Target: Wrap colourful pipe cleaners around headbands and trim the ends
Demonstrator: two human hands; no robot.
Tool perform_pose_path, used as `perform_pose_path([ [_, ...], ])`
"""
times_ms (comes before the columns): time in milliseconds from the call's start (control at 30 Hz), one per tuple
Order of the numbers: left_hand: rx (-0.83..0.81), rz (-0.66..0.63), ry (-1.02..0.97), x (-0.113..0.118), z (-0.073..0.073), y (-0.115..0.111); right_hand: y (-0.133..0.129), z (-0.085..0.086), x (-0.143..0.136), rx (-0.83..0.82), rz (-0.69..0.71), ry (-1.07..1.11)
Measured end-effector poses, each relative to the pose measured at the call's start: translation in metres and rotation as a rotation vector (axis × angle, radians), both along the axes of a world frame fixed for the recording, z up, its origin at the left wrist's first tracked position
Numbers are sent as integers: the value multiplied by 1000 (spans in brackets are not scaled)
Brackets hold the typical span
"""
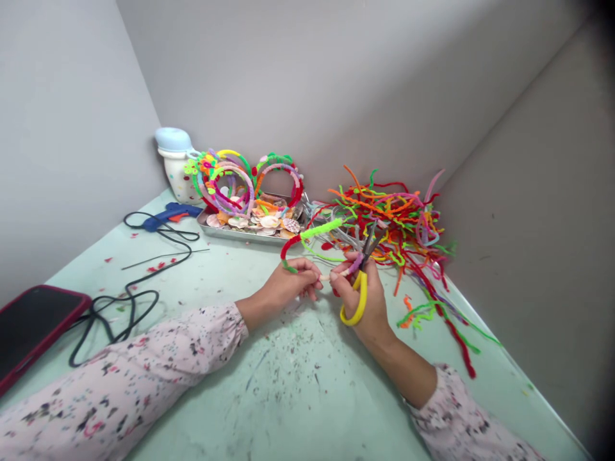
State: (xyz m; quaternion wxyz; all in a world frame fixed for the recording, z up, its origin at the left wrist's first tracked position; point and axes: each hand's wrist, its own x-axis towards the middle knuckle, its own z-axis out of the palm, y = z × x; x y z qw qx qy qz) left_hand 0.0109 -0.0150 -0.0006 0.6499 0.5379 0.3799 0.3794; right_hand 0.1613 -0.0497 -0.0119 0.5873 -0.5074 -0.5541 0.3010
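Between my two hands is a curved band wrapped in fuzzy pipe cleaner (321, 229), with green, red, lime, pale pink and purple stretches. My left hand (294, 282) pinches its pale section near the green and red part. Close beside it, my right hand (368, 304) grips the purple end with thumb and fingertips. Scissors with yellow handles (358, 307) also hang in the right hand, their dark blades pointing up and away. A thin lime strand curves below the band's lime end. My fingers partly cover the pale section.
Behind stands a metal tray (250, 237) of seashells with several wrapped headbands (230, 186). A heap of pipe cleaners (394, 211) lies at right. On the left are a blue glue gun (170, 214), black cord (139, 288), a phone (38, 326) and a white cup (177, 169).
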Motion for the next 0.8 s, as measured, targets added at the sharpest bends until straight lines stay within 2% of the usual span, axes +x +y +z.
perform_pose_path([
  [167,0,12,-22,-1,-3,2,0,0,2,1,-22,17],
  [333,-19,-22,65,1,-3,1,1,4,4,8,-28,78],
  [400,-27,26,57,0,-2,2,2,5,4,29,-64,154],
  [500,-9,183,8,-3,-1,7,0,7,3,52,-65,333],
  [567,0,286,-28,-5,0,10,-5,7,2,54,50,435],
  [633,-7,345,-53,-6,-1,12,-11,6,-1,40,240,473],
  [733,2,355,-82,-6,-2,12,-20,4,-5,-68,533,440],
  [800,20,329,-106,-5,-3,10,-22,2,-7,-209,664,427],
])
